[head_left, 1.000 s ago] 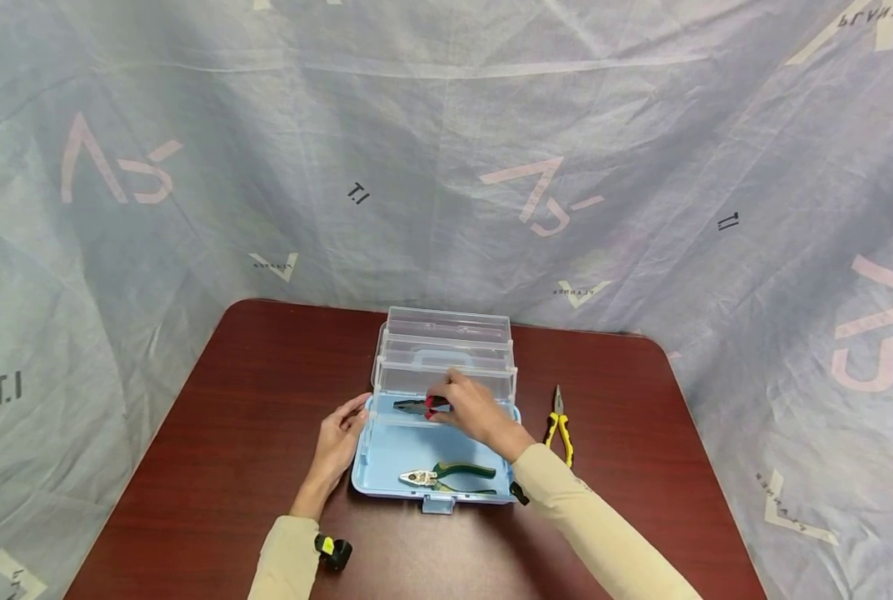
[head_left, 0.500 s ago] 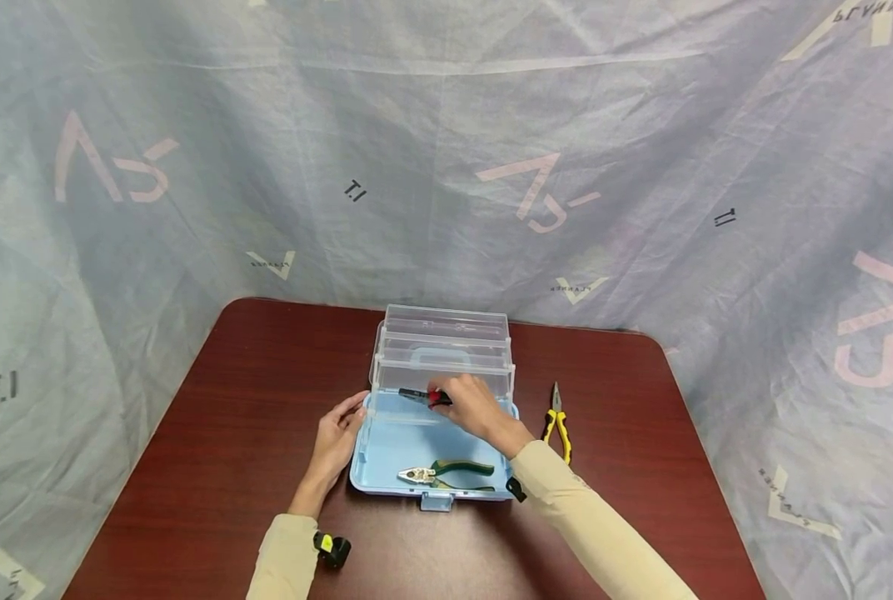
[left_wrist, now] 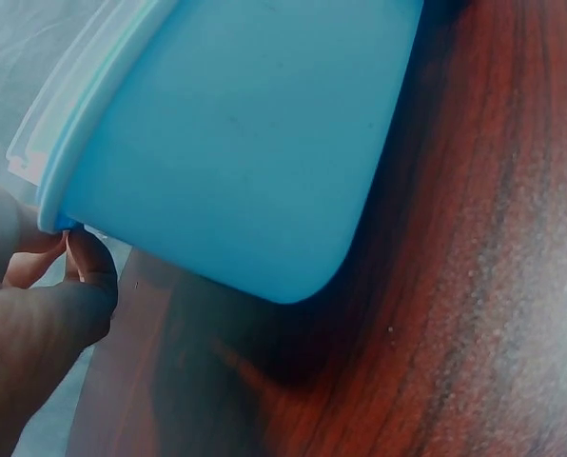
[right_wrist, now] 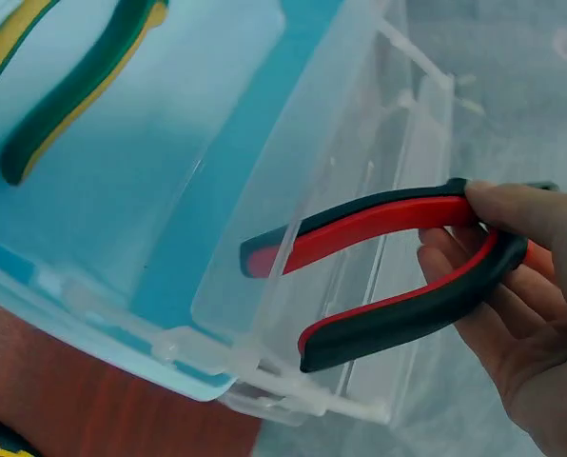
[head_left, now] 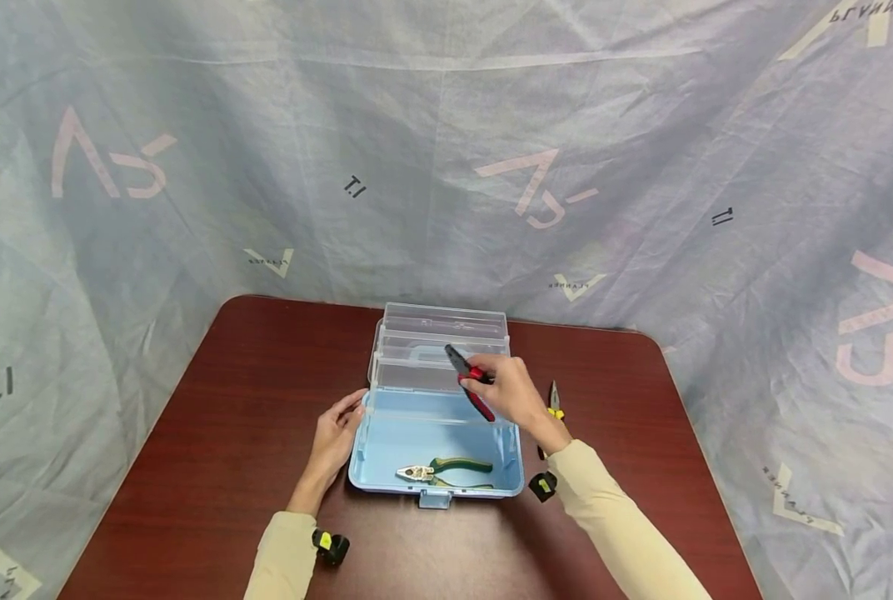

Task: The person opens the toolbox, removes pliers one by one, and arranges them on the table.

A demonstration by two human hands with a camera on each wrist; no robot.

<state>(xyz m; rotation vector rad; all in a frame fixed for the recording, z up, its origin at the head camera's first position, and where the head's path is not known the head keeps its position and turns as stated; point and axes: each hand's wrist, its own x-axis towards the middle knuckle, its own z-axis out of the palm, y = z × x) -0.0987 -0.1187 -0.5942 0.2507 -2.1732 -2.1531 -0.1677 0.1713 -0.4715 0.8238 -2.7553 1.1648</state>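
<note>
My right hand [head_left: 510, 387] pinches red-and-black pliers [head_left: 460, 362] near their pivot, raised over the back of a light blue toolbox [head_left: 386, 442]. Its dark jaws point up and left in the head view; the spread handles [right_wrist: 388, 324] fill the right wrist view. At the box's left side, my left hand [head_left: 334, 437] holds the rim, its fingers [left_wrist: 93, 267] curled at the corner under the edge. Green-handled pliers [head_left: 457, 467] lie on the box floor by the front latch [head_left: 435, 500].
Clear stepped trays [head_left: 446, 333] and the open lid stand behind the box. Yellow-handled long-nose pliers [head_left: 555, 404] lie on the dark red table [head_left: 266, 375] to the right, partly hidden by my right wrist. Grey cloth [head_left: 431, 167] hangs around the table.
My right hand has lifted the red-and-black pliers from inside the box, moving right and turning them so the jaws point upward. My left hand has stayed at the rim.
</note>
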